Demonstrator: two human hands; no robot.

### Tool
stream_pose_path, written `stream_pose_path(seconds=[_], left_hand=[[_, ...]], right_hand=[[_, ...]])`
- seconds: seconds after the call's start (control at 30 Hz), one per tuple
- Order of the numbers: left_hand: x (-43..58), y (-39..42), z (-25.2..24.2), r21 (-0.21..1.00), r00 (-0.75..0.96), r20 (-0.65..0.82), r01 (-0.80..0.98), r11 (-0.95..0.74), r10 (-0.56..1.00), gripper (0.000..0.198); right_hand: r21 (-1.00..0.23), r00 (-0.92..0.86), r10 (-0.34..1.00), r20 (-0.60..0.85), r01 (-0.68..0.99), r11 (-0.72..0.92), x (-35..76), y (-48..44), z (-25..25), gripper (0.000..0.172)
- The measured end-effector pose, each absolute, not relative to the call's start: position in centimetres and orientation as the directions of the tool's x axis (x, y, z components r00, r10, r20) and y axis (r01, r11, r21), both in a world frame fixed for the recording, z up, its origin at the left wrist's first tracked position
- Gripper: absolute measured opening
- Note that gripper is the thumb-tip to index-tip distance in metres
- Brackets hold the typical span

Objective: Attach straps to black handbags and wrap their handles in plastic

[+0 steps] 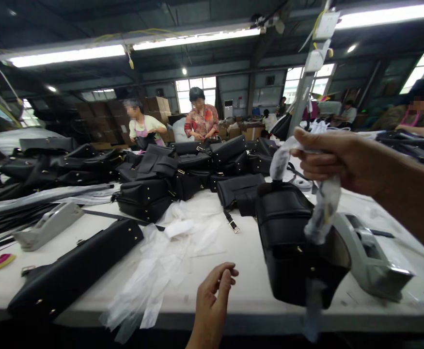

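Left hand [212, 300] curled (empty), right hand [328, 160] pinching plastic wrap [323, 208], hanging vertical

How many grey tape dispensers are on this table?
2. One tape dispenser lies at the left, behind a long black bag; the other tape dispenser sits at the right, beside the near black bag. Others may be hidden behind the bag piles.

Entry: person's two hands, both bare. Left hand [213, 298]: seen with a bare wrist only. Right hand [330, 160]: seen with a bare forearm, which was uncovered as far as the picture's right edge.
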State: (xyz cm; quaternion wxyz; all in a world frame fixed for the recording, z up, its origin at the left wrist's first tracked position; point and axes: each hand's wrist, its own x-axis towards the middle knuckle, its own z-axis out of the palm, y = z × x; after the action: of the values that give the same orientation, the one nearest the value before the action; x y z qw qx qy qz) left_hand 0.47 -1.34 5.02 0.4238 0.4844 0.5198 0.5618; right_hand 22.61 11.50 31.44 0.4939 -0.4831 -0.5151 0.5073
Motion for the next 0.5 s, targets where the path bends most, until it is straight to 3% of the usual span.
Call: stream_pose_path(seconds=[0.13,0.27,0.37,0.5], left_hand=[[-0.2,-0.2,5.8,0.950,-0.267,0.289,0.196,-0.242,0.919,0.037],[0.2,0.6,5.4,0.882,-0.221,0.412,0.340,-0.326,0.884,0.054],[1.4,0.4,4.1,0.900,-0.116,0.347,0.319,-0.296,0.931,0.057],[3.2,-0.8,2.3,0.950,-0.062,0.202,0.257,-0.180,0.977,0.034]], right_hand=[[-0.948,0.044,0.994,0.099,0.309,0.081,22.7,11.6,34.5,0.062],[-0.714,-0.065,0.971,0.231,0.667,0.214,23.3,13.0,34.3,0.065],[-0.623,-0.151,0.960,0.234,0.735,0.268,23.2,14.6,32.0,0.068],[-0.597,-0.213,0.928,0.306,0.716,0.361,22.9,15.0,27.9,0.064]])
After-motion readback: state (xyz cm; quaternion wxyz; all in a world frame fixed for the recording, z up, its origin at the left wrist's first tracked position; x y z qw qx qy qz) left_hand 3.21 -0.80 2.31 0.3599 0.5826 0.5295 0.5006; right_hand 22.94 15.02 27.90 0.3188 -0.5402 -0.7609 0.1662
